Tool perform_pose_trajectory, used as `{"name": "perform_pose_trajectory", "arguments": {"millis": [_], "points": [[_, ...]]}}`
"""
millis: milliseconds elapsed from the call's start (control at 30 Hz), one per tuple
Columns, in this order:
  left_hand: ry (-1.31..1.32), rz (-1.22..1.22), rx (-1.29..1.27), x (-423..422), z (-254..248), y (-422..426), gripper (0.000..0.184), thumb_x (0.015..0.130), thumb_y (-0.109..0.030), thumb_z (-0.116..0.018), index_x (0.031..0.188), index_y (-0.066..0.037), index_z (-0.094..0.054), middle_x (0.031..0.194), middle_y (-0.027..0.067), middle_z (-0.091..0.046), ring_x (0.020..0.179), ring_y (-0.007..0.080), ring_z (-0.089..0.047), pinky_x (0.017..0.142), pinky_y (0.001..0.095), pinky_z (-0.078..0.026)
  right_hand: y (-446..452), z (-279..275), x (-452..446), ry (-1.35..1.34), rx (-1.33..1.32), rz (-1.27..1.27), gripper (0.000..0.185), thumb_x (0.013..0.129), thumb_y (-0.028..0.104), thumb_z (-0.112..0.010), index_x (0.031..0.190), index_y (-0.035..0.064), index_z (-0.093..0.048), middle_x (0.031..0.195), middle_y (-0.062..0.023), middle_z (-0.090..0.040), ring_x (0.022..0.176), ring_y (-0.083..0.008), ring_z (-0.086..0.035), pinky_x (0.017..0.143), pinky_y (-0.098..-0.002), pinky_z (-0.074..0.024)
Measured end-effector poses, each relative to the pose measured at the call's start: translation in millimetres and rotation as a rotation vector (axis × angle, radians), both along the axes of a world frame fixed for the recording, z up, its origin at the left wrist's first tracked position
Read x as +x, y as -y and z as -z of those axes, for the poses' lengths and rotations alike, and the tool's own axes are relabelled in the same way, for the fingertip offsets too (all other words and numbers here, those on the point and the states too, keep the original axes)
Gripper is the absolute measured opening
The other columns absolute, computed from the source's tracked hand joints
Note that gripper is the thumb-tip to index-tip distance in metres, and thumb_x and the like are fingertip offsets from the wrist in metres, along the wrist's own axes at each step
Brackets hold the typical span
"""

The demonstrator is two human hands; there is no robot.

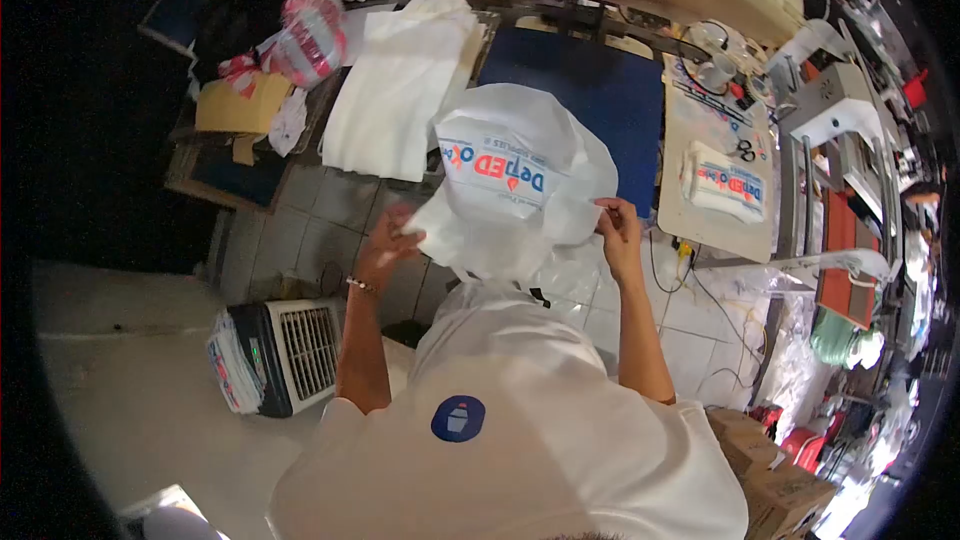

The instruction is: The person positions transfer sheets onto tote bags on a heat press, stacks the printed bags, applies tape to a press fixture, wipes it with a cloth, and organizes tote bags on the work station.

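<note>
A thin white plastic bag [520,155] with red and blue lettering is spread between my two hands, partly over the blue board [610,100]. Its print appears upside down from here. My left hand [387,243], with a beaded bracelet at the wrist, is closed on the bag's left edge. On the opposite side, my right hand [620,223] pinches the right edge between thumb and fingers. Beyond my left hand lies a folded stack of white cloth [395,90]. Whether the bag has anything inside cannot be seen.
To the right, a pale board [725,232] bears a stack of printed white bags [722,183] and scissors [745,150]. A machine [835,120] stands farther right. A cardboard box [240,105] sits at left, a grilled appliance [300,352] below it. Cables [690,285] hang near the tiled floor.
</note>
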State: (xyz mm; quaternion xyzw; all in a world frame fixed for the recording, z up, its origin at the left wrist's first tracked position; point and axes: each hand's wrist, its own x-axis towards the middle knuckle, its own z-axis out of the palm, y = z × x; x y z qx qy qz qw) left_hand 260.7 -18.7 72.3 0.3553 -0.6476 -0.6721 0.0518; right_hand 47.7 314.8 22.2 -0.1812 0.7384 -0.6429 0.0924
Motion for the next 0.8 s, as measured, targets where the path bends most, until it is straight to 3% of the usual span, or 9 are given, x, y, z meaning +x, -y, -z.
{"name": "perform_pose_trajectory", "arguments": {"millis": [100, 200, 300, 367, 467, 600, 667, 733, 800], "points": [[-0.253, -0.054, -0.71, -19, 42, 12, 0.082, 0.079, -0.019, -0.078, 0.142, 0.005, -0.031, 0.143, 0.0211, -0.038, 0.127, 0.0293, -0.046, 0.102, 0.0428, -0.04, 17, 1, 11, 0.345, -0.22, -0.083, 0.012, 0.096, 0.011, -0.052, 0.107, 0.0113, -0.057, 0.106, 0.0004, -0.05, 0.094, -0.0098, -0.051, 0.079, -0.0251, -0.0447], [-0.412, 0.18, -0.457, -76, 23, -38, 0.087, 0.083, -0.03, -0.071, 0.148, 0.001, -0.022, 0.152, 0.0206, -0.026, 0.141, 0.0328, -0.024, 0.116, 0.0422, -0.02, 43, -23, 22, 0.455, -0.374, -0.137, 0.012, 0.097, 0.015, -0.052, 0.109, 0.012, -0.052, 0.104, 0.0017, -0.049, 0.089, -0.0088, -0.051, 0.078, -0.0242, -0.0438], [-0.504, 0.638, -0.602, -118, 30, -92, 0.104, 0.07, -0.037, -0.081, 0.147, 0.001, -0.022, 0.154, 0.0228, -0.02, 0.145, 0.0367, -0.011, 0.116, 0.0455, -0.014, 68, -25, 36, 0.483, -0.351, -0.265, 0.016, 0.097, 0.018, -0.052, 0.111, 0.012, -0.049, 0.104, 0.0004, -0.051, 0.088, -0.0097, -0.053, 0.078, -0.0251, -0.0441], [-0.507, 0.581, -0.709, -124, 36, -101, 0.103, 0.069, -0.033, -0.082, 0.146, 0.001, -0.023, 0.15, 0.0242, -0.028, 0.143, 0.0359, -0.021, 0.114, 0.043, -0.023, 79, -30, 33, 0.464, -0.288, -0.348, 0.018, 0.097, 0.02, -0.052, 0.113, 0.0121, -0.049, 0.106, -0.0006, -0.052, 0.088, -0.0104, -0.054, 0.078, -0.0261, -0.0447], [-0.221, 0.573, -0.326, -121, -29, -49, 0.074, 0.071, -0.018, -0.08, 0.135, -0.001, -0.046, 0.123, 0.02, -0.061, 0.115, 0.0296, -0.058, 0.096, 0.0387, -0.046, 106, -79, 31, 0.69, -0.848, -0.529, 0.037, 0.097, 0.034, -0.051, 0.126, 0.0131, -0.052, 0.132, -0.0105, -0.053, 0.124, -0.0283, -0.048, 0.099, -0.0413, -0.0426], [-0.361, 0.25, -0.454, -120, -70, 73, 0.05, 0.074, -0.002, -0.07, 0.122, 0.001, -0.059, 0.111, 0.0162, -0.068, 0.092, 0.0161, -0.065, 0.077, 0.0322, -0.053, 166, -82, 16, 0.577, -0.911, -0.774, 0.044, 0.093, 0.037, -0.057, 0.128, 0.0093, -0.059, 0.144, -0.0047, -0.046, 0.132, -0.0435, -0.039, 0.109, -0.0586, -0.0288], [-0.402, 0.158, -0.754, -127, -79, 152, 0.051, 0.073, 0.002, -0.062, 0.123, 0.007, -0.055, 0.114, 0.0197, -0.065, 0.105, 0.0234, -0.062, 0.093, 0.0342, -0.048, 204, -103, 7, 0.481, -0.784, -0.777, 0.039, 0.091, 0.035, -0.061, 0.118, 0.0063, -0.066, 0.14, -0.0119, -0.049, 0.132, -0.0446, -0.039, 0.108, -0.0575, -0.0321], [-0.406, 0.051, -0.948, -133, -136, 191, 0.051, 0.072, -0.003, -0.064, 0.122, 0.001, -0.058, 0.114, 0.0234, -0.063, 0.102, 0.0368, -0.063, 0.088, 0.0377, -0.05, 237, -101, -4, 0.46, -0.725, -0.802, 0.038, 0.09, 0.033, -0.062, 0.115, 0.0048, -0.067, 0.138, -0.0145, -0.05, 0.13, -0.0432, -0.042, 0.106, -0.0558, -0.0352], [-0.379, -0.009, -1.07, -155, -129, 233, 0.054, 0.072, -0.008, -0.066, 0.124, 0.001, -0.056, 0.119, 0.0225, -0.061, 0.106, 0.0363, -0.061, 0.09, 0.0383, -0.049, 268, -91, -15, 0.545, -0.58, -0.67, 0.03, 0.09, 0.027, -0.064, 0.107, 0.0028, -0.069, 0.133, -0.0167, -0.054, 0.121, -0.0356, -0.053, 0.101, -0.0455, -0.043]]}}
